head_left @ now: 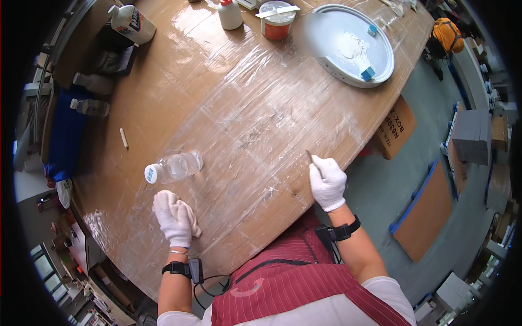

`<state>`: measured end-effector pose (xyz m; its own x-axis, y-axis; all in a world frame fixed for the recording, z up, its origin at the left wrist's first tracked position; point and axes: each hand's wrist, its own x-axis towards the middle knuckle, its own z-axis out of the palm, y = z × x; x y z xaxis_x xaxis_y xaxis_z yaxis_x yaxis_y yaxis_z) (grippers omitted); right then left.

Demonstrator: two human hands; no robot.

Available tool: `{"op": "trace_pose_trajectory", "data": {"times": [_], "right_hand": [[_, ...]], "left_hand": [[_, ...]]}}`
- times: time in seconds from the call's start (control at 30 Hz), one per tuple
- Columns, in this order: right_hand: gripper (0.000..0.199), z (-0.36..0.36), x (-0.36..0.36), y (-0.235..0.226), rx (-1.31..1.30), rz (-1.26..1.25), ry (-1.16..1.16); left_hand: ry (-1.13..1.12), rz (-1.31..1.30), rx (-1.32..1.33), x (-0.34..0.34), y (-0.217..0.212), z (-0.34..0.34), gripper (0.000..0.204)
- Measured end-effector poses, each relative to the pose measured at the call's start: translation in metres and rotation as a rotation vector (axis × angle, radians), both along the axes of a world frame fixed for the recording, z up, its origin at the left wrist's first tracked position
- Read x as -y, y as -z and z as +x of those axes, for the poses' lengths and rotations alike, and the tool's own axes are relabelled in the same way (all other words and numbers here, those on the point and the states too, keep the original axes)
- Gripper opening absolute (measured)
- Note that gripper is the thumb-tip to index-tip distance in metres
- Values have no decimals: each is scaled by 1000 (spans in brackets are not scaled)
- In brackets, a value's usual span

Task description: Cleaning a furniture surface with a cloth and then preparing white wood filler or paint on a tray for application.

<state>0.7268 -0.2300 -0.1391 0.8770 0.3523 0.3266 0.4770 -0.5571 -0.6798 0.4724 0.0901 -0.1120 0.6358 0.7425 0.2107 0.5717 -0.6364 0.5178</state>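
Working at a wooden table (228, 92) wrapped in clear plastic film that wrinkles and glares across the top; the table serves as landmark for all positions below. Left hand (174, 217), white-gloved, lies near the table's near edge, fingers closed over a crumpled white cloth (191, 220) pressed to the film. Right hand (327, 183), also gloved, sits at the near right edge, fingers clamped round a thin tool (310, 157) whose tip points away across the surface; its kind cannot be told. A clear plastic bottle (175, 167) with white cap lies on its side just beyond the left hand, apart from it. A small white stick (124, 138) lies toward the table's left edge. At the far side: a round white disc (348, 46) bearing two small blue blocks, a red tub (277, 22), a white bottle (229, 13). Right of the table, grey floor (380, 190), a cardboard box (397, 127), flat brown boards edged blue.
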Motion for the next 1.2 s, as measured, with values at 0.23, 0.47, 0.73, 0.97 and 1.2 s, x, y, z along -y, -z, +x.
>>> {"op": "trace_pose_trajectory", "data": {"times": [0.23, 0.47, 0.73, 0.97, 1.2], "right_hand": [[23, 68, 53, -9, -70, 36, 14], [20, 154, 111, -15, -198, 56, 7], [20, 182, 120, -11, -259, -25, -156], [22, 182, 122, 16, -285, -3, -120], [28, 213, 125, 24, -624, 185, 99]], "left_hand": [[294, -82, -145, 109, -21, 137, 33], [233, 194, -8, 191, 5, 331, 20], [239, 56, 25, 187, 5, 195, 38], [-70, 43, -97, 209, -1, 236, 29], [297, 0, 87, 280, -2, 362, 18]]}}
